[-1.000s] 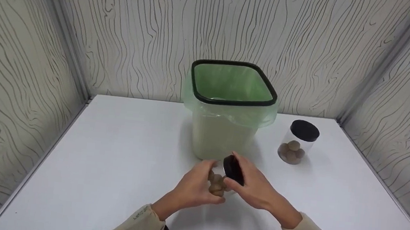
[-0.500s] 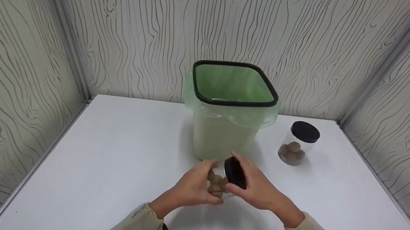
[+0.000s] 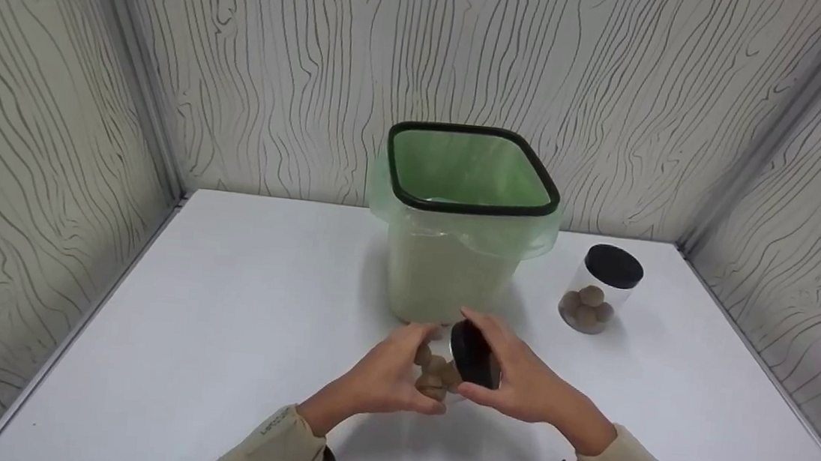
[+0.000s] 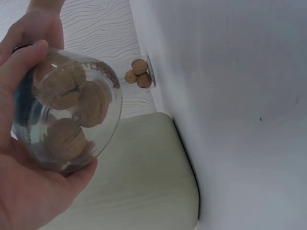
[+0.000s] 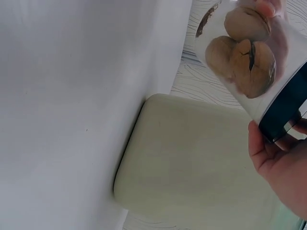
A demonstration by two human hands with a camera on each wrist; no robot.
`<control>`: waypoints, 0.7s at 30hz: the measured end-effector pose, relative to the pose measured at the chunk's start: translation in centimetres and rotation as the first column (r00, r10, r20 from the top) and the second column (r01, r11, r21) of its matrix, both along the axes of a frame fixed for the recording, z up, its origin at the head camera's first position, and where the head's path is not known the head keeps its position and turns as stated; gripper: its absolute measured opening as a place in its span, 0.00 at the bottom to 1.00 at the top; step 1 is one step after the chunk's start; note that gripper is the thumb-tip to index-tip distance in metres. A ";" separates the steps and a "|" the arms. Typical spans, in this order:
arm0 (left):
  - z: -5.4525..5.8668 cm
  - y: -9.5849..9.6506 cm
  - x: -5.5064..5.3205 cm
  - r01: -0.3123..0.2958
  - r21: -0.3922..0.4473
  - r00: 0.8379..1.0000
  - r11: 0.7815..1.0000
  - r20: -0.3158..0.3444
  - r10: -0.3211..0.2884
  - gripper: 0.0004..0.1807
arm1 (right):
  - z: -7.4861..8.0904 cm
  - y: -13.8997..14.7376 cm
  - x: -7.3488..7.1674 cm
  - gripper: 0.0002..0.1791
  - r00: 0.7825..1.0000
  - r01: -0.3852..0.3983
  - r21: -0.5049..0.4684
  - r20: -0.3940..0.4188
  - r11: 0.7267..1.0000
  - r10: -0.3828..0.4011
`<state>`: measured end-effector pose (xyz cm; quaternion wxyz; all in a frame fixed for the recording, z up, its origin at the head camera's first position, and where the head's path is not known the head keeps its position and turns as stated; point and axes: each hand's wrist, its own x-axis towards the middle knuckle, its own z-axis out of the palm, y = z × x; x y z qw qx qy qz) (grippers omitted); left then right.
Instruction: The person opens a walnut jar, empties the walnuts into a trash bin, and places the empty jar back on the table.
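Observation:
A clear jar point(image 4: 114, 115) of walnuts point(image 4: 64, 139) is held tilted above the table, its black lid point(image 3: 472, 353) facing right. My left hand point(image 3: 383, 375) grips the clear body near the base, thumb on the near side and fingers on the far side. My right hand point(image 3: 533, 382) grips the lid, its thumb point(image 5: 257, 146) at the lid's edge. In the right wrist view the lid sits at the jar's end, and one walnut point(image 5: 253, 69) shows a dark crack. The palm hides part of the lid.
Just behind the hands stands a pale bin point(image 3: 447, 279) with a black rim point(image 3: 473, 209) and a green liner point(image 3: 469, 165). A second black-lidded jar point(image 3: 601, 288) with walnuts stands upright to its right. Patterned walls point(image 3: 282, 75) border the white table point(image 3: 247, 282).
My right hand and the lid have shifted slightly right and towards me. My left hand keeps its grip on the jar. The whole head view has drifted a little.

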<state>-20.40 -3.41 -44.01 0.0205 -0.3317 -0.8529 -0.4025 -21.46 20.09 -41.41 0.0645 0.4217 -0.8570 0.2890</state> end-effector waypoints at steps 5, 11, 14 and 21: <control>-0.1 0.0 0.0 0.025 0.030 0.998 0.999 0.049 -0.026 0.47 | -0.1 0.4 -0.5 0.49 0.994 -0.093 -0.026 -0.052 0.995 0.092; -0.2 -0.1 -0.1 0.024 0.029 0.998 0.999 0.057 -0.025 0.45 | -0.2 0.6 -0.5 0.49 0.991 -0.119 -0.014 -0.067 0.993 0.118; -0.2 0.0 -0.1 0.002 0.010 0.999 1.000 0.034 -0.002 0.46 | 0.0 0.6 -0.3 0.51 0.996 -0.081 0.022 -0.031 0.996 0.082; -0.6 0.7 0.1 -0.105 -0.062 0.994 0.993 -0.048 0.103 0.49 | -0.1 -0.1 0.4 0.50 0.995 0.097 0.025 0.006 0.995 -0.097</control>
